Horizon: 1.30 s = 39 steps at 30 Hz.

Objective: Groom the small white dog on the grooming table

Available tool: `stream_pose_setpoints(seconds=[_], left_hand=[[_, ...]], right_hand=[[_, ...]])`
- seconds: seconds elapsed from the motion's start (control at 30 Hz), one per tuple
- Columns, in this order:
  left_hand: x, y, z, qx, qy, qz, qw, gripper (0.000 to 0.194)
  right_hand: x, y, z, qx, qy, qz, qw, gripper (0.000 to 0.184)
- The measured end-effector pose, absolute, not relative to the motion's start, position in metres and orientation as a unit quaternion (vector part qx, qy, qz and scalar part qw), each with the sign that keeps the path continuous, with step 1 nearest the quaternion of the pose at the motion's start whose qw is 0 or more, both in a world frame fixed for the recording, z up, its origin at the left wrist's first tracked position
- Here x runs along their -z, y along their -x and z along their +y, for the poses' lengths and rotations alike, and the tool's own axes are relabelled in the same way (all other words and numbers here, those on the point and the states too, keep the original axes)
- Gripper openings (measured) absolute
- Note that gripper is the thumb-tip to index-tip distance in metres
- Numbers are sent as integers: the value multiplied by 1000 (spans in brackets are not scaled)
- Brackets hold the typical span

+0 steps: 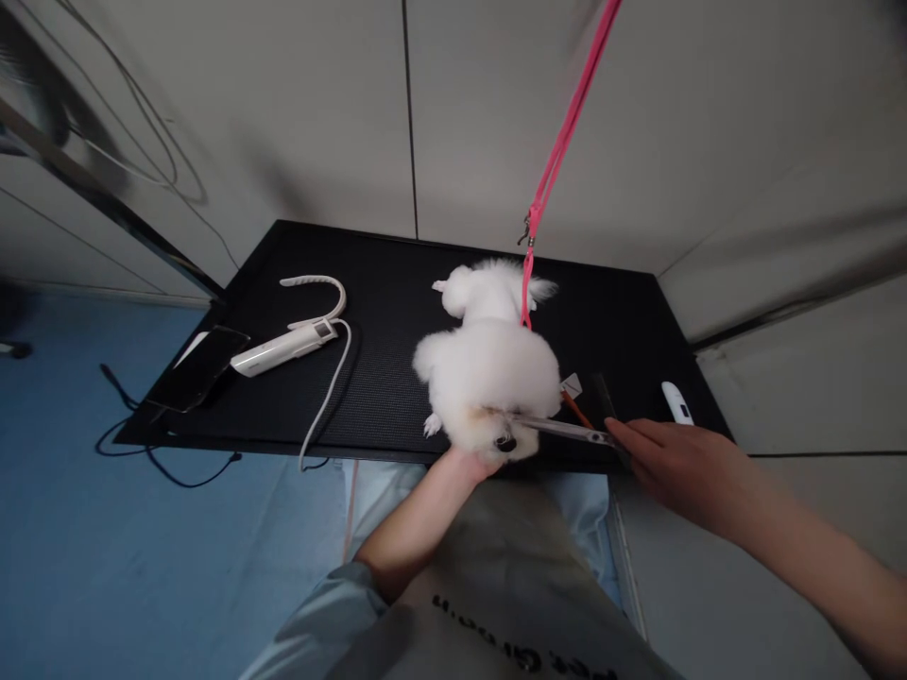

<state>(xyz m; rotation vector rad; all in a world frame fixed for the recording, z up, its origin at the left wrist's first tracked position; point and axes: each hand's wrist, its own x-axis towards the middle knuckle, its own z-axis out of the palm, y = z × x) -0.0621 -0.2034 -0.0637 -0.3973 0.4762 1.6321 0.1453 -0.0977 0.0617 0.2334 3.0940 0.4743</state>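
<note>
A fluffy white dog (pixel 488 368) is on the black grooming table, its head at the near edge facing me. My left hand (pixel 469 466) holds the dog from below, under its chin; most of the fingers are hidden by the fur. Closed around a pair of scissors (pixel 559 428), my right hand (pixel 670 463) is to the right of the head. The blades lie across the face, just above the black nose. A dark comb-like strip (pixel 603 395) sticks up beside the right fingers; whether the hand holds it I cannot tell.
A pink leash (pixel 567 142) runs down to the dog from above. White clippers (pixel 283 348) with a cord and a dark phone-like slab (pixel 199 368) lie on the table's left. At the right is a small white device (pixel 677 403). A wall stands behind the table (pixel 383 274).
</note>
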Motion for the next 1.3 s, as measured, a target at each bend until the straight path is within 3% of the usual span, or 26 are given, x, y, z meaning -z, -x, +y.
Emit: stream_pose_setpoints(seconds=[0.33,0.63,0.87,1.07,1.3], left_hand=[[75,58,-206,-705,163,228,651,31],[70,59,-205,-736,126,179,640,31],[71,58,-205,-716,139,213,650,39],[69,57,-206,-730,132,183,645,45],[76,53,-205,-738,132,174,638,44]], right_hand=[[-80,-122,-96,-202,-50,977,51,41],[-87,-114,-89,-214,-27,973,80,54],[-90,-116,-97,-240,21,971,12,48],[-91,-122,-93,-196,-40,979,28,50],[-93,-112,-99,-222,1,974,35,49]])
